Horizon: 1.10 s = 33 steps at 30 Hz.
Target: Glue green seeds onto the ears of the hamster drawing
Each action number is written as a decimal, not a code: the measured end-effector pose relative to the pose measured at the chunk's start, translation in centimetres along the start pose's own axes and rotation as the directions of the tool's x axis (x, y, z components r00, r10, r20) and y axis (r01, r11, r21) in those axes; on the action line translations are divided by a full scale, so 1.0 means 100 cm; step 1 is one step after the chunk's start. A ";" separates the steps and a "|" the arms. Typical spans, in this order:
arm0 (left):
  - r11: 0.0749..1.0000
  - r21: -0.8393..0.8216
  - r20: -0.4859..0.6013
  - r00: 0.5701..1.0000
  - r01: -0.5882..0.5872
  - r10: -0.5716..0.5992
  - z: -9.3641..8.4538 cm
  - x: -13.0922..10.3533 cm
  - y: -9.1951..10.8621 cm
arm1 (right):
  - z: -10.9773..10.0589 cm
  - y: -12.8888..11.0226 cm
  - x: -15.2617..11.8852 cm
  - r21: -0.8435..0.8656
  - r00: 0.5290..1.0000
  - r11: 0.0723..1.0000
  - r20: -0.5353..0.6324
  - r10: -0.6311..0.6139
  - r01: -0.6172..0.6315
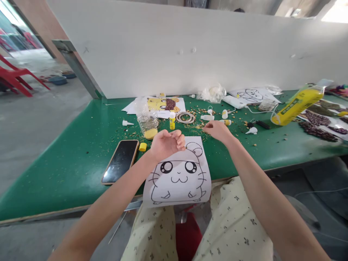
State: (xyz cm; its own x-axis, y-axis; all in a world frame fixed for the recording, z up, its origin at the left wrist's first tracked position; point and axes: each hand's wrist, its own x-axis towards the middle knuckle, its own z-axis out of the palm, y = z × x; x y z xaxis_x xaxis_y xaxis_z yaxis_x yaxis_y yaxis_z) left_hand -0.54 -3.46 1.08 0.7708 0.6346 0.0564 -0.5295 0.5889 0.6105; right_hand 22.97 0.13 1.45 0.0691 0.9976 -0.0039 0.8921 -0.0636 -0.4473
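A white sheet with a hamster outline [178, 185] lies at the table's front edge, its lower part hanging over. Above the sheet's upper left part is my left hand [168, 144], palm turned up and fingers curled; whatever they hold, if anything, is too small to name. My right hand [216, 130] reaches down to scattered grains [198, 127] beyond the sheet, its fingertips pressed together among them. An upright glue stick [172, 121] stands just past my left hand. Left of it, a clear plastic container [148, 125] holds yellow grains.
A phone [121, 161] and a yellow cap [143, 146] lie on the left. Farther back are a partly coloured drawing [160, 104], a tape ring [185, 117] and small bottles [207, 117]. A yellow bottle [297, 107] leans at right. A white panel [163, 50] borders the table.
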 end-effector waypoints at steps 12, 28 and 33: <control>1.000 0.025 -0.002 1.000 0.001 -0.001 0.000 0.000 -0.001 | 0.005 0.000 0.000 -0.054 1.000 0.999 0.013 0.003 -0.003; 1.000 0.004 -0.044 0.999 0.016 -0.016 0.003 -0.001 0.000 | 0.006 -0.012 -0.004 -0.086 0.996 0.992 0.005 -0.094 0.094; 1.000 -0.003 -0.055 0.998 0.025 -0.025 0.002 0.000 0.000 | 0.008 -0.010 -0.003 -0.090 0.997 0.993 0.010 -0.079 0.079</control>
State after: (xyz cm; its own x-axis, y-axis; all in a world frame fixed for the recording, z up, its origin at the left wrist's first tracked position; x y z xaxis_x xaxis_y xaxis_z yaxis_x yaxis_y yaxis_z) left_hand -0.47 -3.60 1.18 0.7631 0.6463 -0.0030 -0.5110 0.6061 0.6095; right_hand 21.68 -0.04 1.14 -0.0058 0.9997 0.0222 0.9314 0.0135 -0.3636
